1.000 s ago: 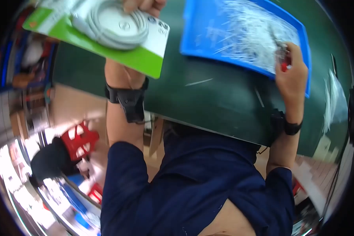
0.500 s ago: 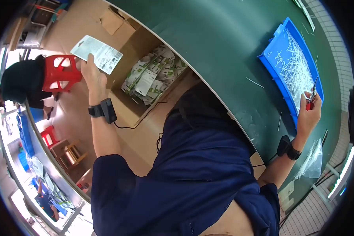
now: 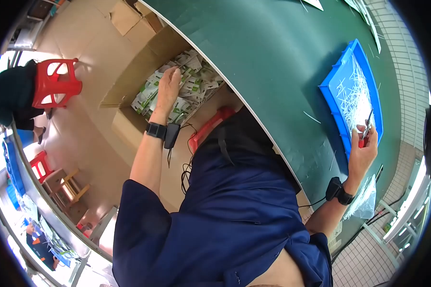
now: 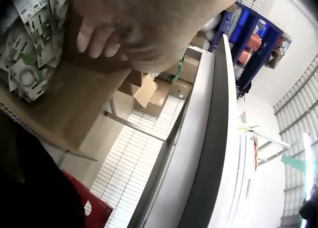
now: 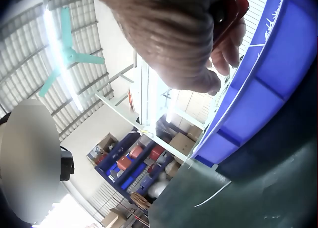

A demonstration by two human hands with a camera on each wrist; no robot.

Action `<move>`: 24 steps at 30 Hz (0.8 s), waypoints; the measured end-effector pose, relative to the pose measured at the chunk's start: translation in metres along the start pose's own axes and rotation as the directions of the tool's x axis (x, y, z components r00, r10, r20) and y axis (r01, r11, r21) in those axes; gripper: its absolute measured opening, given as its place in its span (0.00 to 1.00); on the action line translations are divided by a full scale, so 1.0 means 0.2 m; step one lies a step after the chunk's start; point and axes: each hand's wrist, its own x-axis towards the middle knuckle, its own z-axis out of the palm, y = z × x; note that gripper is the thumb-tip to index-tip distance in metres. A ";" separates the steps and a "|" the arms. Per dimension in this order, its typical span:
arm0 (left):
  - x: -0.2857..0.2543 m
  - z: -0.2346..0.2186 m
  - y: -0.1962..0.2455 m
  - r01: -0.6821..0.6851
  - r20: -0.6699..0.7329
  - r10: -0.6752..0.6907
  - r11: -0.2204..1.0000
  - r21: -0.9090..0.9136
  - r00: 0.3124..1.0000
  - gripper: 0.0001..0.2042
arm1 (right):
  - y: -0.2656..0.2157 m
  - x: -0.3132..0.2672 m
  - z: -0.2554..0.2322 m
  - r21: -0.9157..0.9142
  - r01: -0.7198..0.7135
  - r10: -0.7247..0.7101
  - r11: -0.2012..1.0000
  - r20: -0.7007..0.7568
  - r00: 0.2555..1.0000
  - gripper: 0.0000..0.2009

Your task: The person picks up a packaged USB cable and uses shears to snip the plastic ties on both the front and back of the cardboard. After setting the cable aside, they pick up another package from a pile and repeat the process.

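My left hand (image 3: pixel 167 93) is over a cardboard box (image 3: pixel 129 134), its fingers loosely bent with nothing visible in them. Flat green-and-white retail packs (image 3: pixel 191 91) fill the box in a jumble; one pack (image 4: pixel 26 78) in the left wrist view shows a coiled white cable. At the blue tray (image 3: pixel 337 107) on the table, my right hand (image 3: pixel 363 157) grips red-handled cutters (image 3: pixel 362 143), metal tip pointing up and away. Many thin white plastic strips (image 3: pixel 357 95) lie in that tray. The right wrist view shows the cutters' red handle (image 5: pixel 232 16) inside the curled hand.
The green table (image 3: pixel 268 62) has a straight edge between the box and the tray. Loose strips (image 3: pixel 312 117) lie on it, with a clear plastic bag (image 3: pixel 364 201) near its right end. A red stool (image 3: pixel 57 83) and a person in dark clothes (image 3: pixel 9 95) are at the left.
The left hand has swung from the table side out past the box and back over it; the pack it held is no longer in it. The right hand keeps the cutters at the tray.
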 end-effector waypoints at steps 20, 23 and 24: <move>0.33 0.62 1.63 -0.844 0.329 0.785 0.531 0.078 0.524 0.09 | -0.16 0.05 -0.05 0.144 -0.033 0.046 0.989 -0.092 0.995 0.26; 0.45 0.93 1.68 -0.920 0.518 0.765 0.364 0.142 0.383 0.17 | -0.13 0.07 -0.05 0.127 0.006 0.003 0.992 -0.071 0.997 0.24; 0.49 1.01 1.69 -0.925 0.532 0.761 0.349 0.146 0.371 0.17 | -0.10 0.07 -0.05 0.143 -0.004 0.015 0.990 -0.080 0.997 0.24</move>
